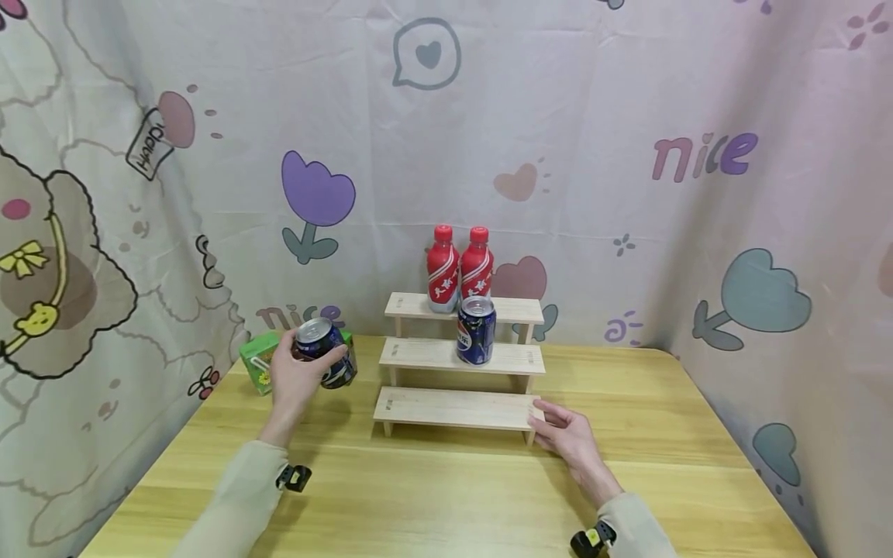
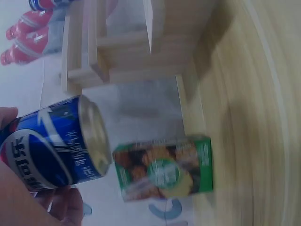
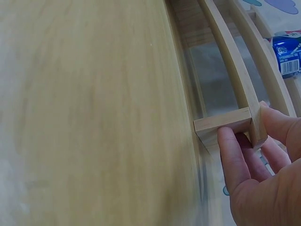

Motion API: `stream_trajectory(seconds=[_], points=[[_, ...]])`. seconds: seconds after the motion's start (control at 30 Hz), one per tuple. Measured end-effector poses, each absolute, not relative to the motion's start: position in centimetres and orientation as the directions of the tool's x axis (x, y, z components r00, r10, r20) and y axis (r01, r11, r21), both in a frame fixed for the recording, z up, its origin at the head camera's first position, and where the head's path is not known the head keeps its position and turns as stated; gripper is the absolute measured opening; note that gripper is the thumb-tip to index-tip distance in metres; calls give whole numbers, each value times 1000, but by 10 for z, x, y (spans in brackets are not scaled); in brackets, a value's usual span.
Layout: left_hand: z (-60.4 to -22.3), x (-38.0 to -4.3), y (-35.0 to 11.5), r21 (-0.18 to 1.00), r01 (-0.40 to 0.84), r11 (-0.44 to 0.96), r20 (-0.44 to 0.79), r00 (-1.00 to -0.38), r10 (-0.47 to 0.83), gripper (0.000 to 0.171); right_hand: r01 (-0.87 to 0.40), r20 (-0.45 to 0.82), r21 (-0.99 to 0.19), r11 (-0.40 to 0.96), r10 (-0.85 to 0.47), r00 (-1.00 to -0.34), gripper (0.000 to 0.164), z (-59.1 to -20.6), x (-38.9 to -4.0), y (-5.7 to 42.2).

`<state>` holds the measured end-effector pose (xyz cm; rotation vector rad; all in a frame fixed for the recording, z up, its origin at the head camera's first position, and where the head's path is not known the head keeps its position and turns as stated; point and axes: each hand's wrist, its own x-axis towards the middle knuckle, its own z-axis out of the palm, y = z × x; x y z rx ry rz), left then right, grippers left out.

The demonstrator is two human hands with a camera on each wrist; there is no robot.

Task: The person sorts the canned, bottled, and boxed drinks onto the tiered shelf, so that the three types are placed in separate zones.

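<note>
A blue soda can [image 2: 51,141] is gripped in my left hand [image 1: 296,380], tilted and raised above the table left of the shelf. My right hand [image 1: 568,438] holds the right end of the lowest tier of a three-tier wooden shelf [image 1: 453,408], its thumb on top and fingers beneath in the right wrist view. Another blue can [image 1: 477,333] stands upright on the middle tier, right of centre. Two red bottles [image 1: 443,271] stand side by side on the top tier. Behind the left hand is a green box [image 2: 164,169], partly hidden in the head view.
The shelf stands on a light wooden table [image 1: 446,496] near its back edge. A printed curtain [image 1: 593,116] hangs behind the table and along both sides. Each wrist wears a small black camera [image 1: 295,477].
</note>
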<state>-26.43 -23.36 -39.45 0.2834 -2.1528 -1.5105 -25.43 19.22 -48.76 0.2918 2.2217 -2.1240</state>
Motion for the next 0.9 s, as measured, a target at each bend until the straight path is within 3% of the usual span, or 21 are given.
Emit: stream_trajectory(seconds=[0.4,0.9], points=[[-396,-285,-194,874,344,343,471,-772,-427,69,176,-171,-984,40,103,-980,50,-488,-255,191],[-397,-293,-164,858,367,360,491,-792,-363,71,168,-165,-985,27,100,-981,51,-487,-252,190]])
